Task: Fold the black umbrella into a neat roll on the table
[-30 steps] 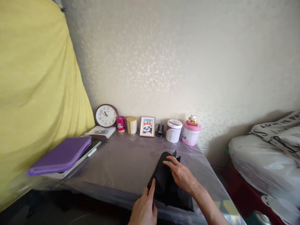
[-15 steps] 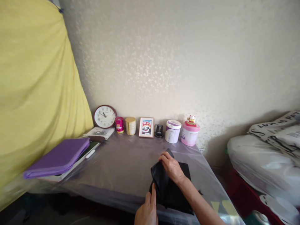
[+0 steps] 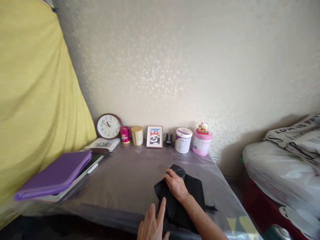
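A black cloth piece (image 3: 193,190), loosely folded and with a short dark strap (image 3: 211,208) sticking out on its right, lies near the front right of the table. My right hand (image 3: 176,186) rests on top of it, fingers curled over the raised fold at its left. Close to the cloth's lower left edge is my left hand (image 3: 152,221), fingers stretched out and apart. Its index fingertip meets the cloth's edge in view; whether it presses on it I cannot tell.
Along the wall stand a clock (image 3: 109,126), a pink tin (image 3: 125,135), a yellow-lidded jar (image 3: 137,136), a panda picture frame (image 3: 154,136) and tubs (image 3: 183,140), one topped by a cat figurine (image 3: 203,127). A purple folder (image 3: 55,171) lies left; white bags (image 3: 277,166) sit right.
My left hand has let go of the cloth's edge and spread its fingers. The cloth's left flap has come down flatter under my right hand, and the strap shows more. The view has shifted slightly.
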Tool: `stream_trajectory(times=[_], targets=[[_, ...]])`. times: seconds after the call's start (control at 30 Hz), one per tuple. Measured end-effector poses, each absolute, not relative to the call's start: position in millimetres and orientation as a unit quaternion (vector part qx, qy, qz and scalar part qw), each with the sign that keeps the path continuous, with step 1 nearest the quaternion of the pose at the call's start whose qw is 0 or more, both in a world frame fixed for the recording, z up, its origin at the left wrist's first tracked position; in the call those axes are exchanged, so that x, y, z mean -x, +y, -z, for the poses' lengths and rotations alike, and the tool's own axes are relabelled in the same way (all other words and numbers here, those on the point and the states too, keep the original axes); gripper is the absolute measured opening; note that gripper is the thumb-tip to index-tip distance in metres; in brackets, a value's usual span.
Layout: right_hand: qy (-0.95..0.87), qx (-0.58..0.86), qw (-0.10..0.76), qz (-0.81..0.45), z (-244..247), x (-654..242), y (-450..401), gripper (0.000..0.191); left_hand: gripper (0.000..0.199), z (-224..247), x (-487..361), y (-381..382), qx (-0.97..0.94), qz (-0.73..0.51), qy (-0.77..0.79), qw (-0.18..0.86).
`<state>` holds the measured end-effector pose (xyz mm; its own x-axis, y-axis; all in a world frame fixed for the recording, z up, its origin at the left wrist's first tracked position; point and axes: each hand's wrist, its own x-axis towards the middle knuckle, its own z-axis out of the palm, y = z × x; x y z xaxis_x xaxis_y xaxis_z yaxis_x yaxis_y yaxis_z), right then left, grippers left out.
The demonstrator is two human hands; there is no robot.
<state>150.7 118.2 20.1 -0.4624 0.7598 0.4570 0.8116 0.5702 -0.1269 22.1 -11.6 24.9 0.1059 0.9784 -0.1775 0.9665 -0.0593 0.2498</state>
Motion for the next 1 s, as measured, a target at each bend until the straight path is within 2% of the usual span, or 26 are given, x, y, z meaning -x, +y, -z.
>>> stream_trajectory(times=[0.17,0.3,0.43,0.57,0.73,1.0], targets=[[-0.854,0.458,0.243,0.05,-20,-150,118,0.021,0.077,-40,-30,-4,-0.74,-0.049,0.647,0.177],[-0.846,0.464,0.257,0.043,-19,-148,118,0.022,0.082,-26,-38,1,-0.751,-0.047,0.637,0.168],[-0.842,0.46,0.281,0.005,-24,-149,117,0.024,0.083,-13,-40,4,-0.753,-0.026,0.624,0.206],[-0.865,0.398,0.302,-0.042,-35,-155,101,0.025,0.083,-5,-43,7,-0.747,-0.008,0.634,0.199],[-0.912,0.32,0.246,-0.071,-33,-165,86,0.027,0.08,3,-51,11,-0.729,0.006,0.657,0.19],[-0.906,0.366,0.212,-0.034,-26,-174,133,0.035,0.085,-4,-53,12,-0.704,0.015,0.674,0.222]])
